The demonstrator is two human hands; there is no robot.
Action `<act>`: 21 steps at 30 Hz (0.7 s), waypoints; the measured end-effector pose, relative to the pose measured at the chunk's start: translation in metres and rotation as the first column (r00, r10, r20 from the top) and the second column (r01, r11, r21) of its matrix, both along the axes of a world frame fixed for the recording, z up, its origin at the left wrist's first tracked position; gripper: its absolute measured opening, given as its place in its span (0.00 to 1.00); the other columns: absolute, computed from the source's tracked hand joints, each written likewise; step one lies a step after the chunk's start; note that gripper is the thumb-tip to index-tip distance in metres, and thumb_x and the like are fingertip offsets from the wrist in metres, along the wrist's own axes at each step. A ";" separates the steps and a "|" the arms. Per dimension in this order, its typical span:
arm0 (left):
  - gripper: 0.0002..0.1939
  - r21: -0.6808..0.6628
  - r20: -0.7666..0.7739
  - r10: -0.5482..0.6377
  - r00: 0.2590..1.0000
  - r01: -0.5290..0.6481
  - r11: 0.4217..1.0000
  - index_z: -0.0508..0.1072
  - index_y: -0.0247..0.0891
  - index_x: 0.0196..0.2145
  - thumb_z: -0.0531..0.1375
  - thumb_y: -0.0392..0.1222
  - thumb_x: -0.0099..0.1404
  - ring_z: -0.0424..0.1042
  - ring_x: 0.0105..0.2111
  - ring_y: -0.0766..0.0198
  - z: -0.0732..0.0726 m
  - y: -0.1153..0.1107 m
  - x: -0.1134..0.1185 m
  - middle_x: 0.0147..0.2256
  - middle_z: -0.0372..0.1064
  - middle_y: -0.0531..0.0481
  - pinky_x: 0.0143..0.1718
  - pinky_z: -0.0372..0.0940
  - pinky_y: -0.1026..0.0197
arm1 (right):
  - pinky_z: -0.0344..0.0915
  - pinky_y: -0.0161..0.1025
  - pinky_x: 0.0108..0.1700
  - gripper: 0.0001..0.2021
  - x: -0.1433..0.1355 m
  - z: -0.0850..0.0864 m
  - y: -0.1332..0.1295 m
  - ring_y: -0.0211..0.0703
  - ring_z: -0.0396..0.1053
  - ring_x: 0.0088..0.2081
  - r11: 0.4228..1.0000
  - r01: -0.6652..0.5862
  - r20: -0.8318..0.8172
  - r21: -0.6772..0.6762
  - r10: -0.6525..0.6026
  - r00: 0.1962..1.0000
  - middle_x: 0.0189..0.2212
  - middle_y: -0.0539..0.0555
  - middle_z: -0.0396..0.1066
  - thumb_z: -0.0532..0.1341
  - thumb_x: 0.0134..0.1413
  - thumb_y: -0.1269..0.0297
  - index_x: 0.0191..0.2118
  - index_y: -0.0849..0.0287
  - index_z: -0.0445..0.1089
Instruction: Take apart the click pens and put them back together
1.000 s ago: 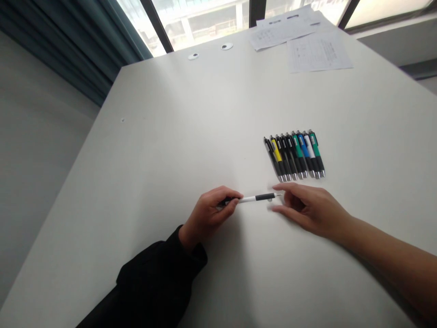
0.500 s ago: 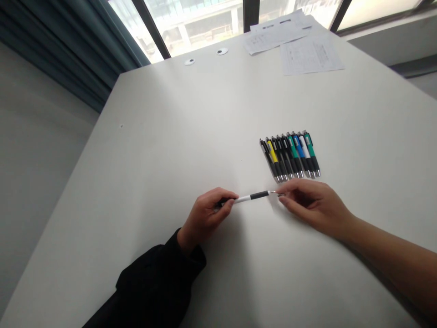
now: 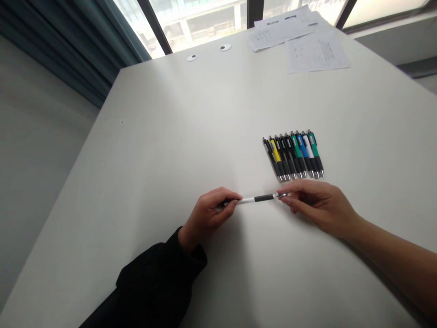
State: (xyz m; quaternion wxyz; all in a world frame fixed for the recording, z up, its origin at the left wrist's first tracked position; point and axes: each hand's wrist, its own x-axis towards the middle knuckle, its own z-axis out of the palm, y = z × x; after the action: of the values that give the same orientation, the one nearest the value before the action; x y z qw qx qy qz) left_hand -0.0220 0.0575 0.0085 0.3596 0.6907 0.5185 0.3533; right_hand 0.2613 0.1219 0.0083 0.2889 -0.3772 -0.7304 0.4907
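Observation:
My left hand [image 3: 212, 212] pinches the rear part of a white pen [image 3: 248, 200] with a black grip. The pen lies nearly level, its front end pointing right. At that end my right hand [image 3: 316, 202] holds a small silver tip [image 3: 282, 195] between thumb and fingertips, over the front of the pen. Whether the tip touches the pen's barrel is too small to tell. Just beyond my right hand lies a row of several pens [image 3: 293, 156], side by side, with black, yellow, green, blue and white barrels.
The white table [image 3: 191, 123] stretches to the window. Near its far edge lie printed papers [image 3: 317, 52] and two round white pieces with dark spots [image 3: 225, 47]. A dark blue curtain [image 3: 85, 45] hangs at the far left.
The silver tip in my right hand now sits over the thin point at the pen's front end, and more of it shows. The whole view has shifted slightly.

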 end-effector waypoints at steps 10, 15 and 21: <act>0.08 -0.003 0.011 0.001 1.000 -0.001 1.000 0.78 0.36 0.41 0.59 0.36 0.69 0.74 0.36 0.63 0.002 0.002 0.001 0.36 0.77 0.46 0.37 0.67 0.62 | 0.65 0.35 0.25 0.09 0.000 0.000 0.000 0.39 0.68 0.24 0.999 -0.025 0.017 0.021 0.025 1.000 0.23 0.50 0.70 0.64 0.62 0.60 0.44 0.59 0.78; 0.07 0.002 0.013 -0.001 1.000 0.001 1.000 0.78 0.37 0.41 0.59 0.35 0.69 0.74 0.36 0.63 0.001 0.001 0.000 0.37 0.77 0.46 0.38 0.67 0.63 | 0.64 0.35 0.26 0.09 0.000 0.001 0.000 0.39 0.69 0.24 1.000 -0.025 0.009 0.004 0.024 1.000 0.25 0.52 0.71 0.64 0.62 0.61 0.44 0.58 0.77; 0.07 0.021 0.013 -0.015 1.000 0.015 1.000 0.78 0.36 0.42 0.59 0.34 0.69 0.74 0.36 0.64 0.000 0.002 0.000 0.37 0.76 0.47 0.39 0.67 0.64 | 0.62 0.35 0.25 0.09 -0.001 0.000 0.001 0.38 0.67 0.24 0.999 -0.033 0.006 0.016 0.033 0.999 0.22 0.50 0.68 0.64 0.62 0.61 0.44 0.59 0.77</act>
State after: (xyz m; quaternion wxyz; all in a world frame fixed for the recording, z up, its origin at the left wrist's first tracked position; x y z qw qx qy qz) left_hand -0.0223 0.0591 0.0081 0.3583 0.6962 0.5070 0.3605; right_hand 0.2604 0.1228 0.0079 0.2819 -0.3640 -0.7413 0.4884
